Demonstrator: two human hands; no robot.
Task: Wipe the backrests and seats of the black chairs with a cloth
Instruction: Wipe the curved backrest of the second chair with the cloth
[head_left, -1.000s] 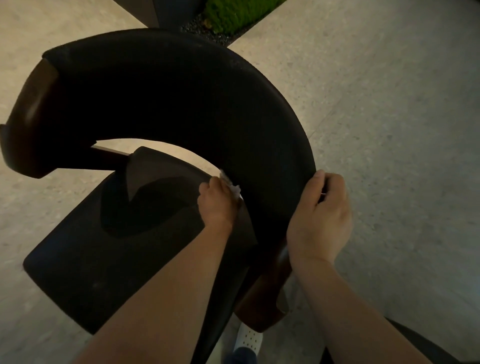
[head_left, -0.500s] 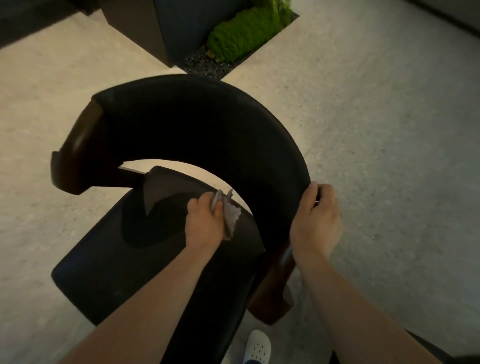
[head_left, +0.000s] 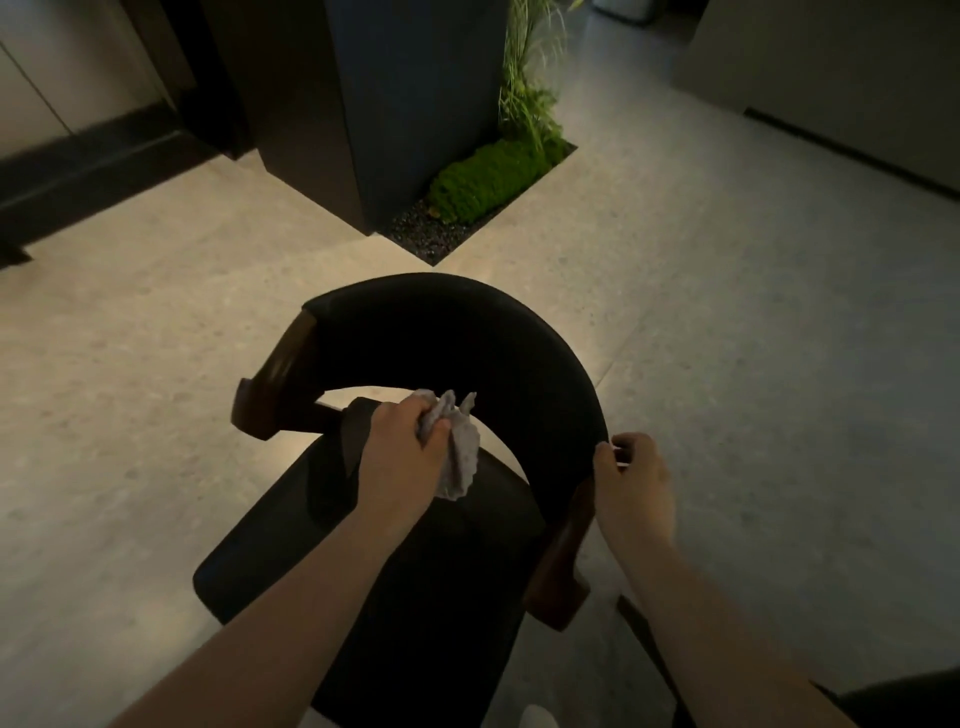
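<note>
Left hand (head_left: 400, 460) fingers clench the bunched cloth (head_left: 460, 457) over the seat (head_left: 291, 551), beneath the backrest (head_left: 467, 332); right hand (head_left: 631, 480) fingers pinch the backrest end; recommend spreading the cloth flat under the fingers before stroking.

The floor (head_left: 156, 364) is of pale speckled stone, warm beige on the left side and more grey on the right side. At the top middle stands a tall dark pillar (head_left: 363, 104). Just beside its foot, a bed is cut into the floor. In this bed there is a mound of bright green moss (head_left: 488, 176), with small black pebbles (head_left: 415, 234) in front of it and thin long grass (head_left: 524, 78) rising behind it. A light wall (head_left: 831, 67) with a dark baseboard (head_left: 857, 156) runs along the top right. At the bottom edge a small part of a white shoe (head_left: 540, 717) shows.
</note>
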